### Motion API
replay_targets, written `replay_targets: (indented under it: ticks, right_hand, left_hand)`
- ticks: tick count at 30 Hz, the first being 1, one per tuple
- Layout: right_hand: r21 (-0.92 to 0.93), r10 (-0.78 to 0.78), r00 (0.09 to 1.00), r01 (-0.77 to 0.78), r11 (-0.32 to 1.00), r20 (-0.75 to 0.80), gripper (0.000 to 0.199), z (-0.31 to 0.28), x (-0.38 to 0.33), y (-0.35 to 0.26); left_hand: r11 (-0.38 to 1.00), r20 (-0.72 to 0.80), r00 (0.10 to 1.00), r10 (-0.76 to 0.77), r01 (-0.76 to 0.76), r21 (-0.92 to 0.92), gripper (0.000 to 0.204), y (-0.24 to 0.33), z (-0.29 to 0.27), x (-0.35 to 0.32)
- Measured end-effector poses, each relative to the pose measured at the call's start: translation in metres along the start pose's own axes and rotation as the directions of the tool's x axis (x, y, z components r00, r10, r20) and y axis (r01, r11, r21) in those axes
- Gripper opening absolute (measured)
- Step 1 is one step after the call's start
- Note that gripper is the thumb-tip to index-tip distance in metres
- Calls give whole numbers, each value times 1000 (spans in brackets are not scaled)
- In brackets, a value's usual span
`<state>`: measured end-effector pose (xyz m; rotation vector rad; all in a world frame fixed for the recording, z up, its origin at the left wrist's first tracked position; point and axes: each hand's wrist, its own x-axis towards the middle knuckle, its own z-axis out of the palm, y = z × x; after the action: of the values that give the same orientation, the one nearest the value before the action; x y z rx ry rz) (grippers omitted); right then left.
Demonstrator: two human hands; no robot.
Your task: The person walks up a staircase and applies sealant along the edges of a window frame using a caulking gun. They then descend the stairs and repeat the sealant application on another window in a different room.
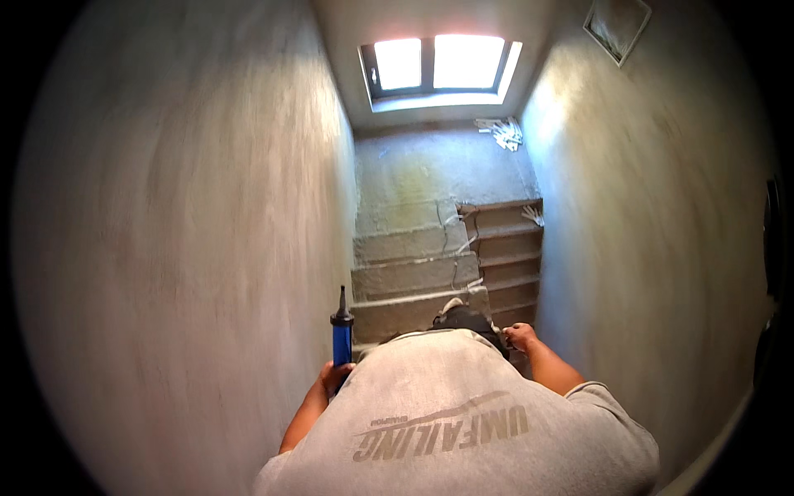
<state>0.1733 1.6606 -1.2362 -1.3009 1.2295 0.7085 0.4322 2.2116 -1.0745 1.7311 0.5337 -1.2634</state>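
Observation:
Upright at my left side is a blue caulking gun [341, 341] with a black collar and a dark pointed nozzle aimed upward. My left hand [334, 376] is closed round its lower part, half hidden behind my light shirt [438, 388]. On the other side, my right hand [519, 335] is held out near my dark trousers [467, 321], its fingers curled together. Whatever those fingers hold, if anything, is too small to make out. The caulking gun stands apart from the left wall.
Bare concrete stairs [413, 281] descend ahead to a landing [413, 165] below a window [434, 66]. White strips [503, 132] lie in the landing's right corner. Loose cables [456, 240] run along the steps. Plastered walls [207, 207] rise closely on both sides.

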Motion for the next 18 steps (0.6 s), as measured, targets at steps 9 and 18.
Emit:
replay_targets:
  ticks: [9, 18]
  right_hand:
    - [300, -211, 977, 204, 932, -9, 16, 2, -4, -41]
    - [294, 270, 938, -200, 935, -219, 19, -88, -8, 65]
  left_hand:
    - [992, -31, 995, -97, 94, -84, 43, -49, -36, -43]
    - [987, 85, 989, -118, 126, -100, 41, -11, 0, 2]
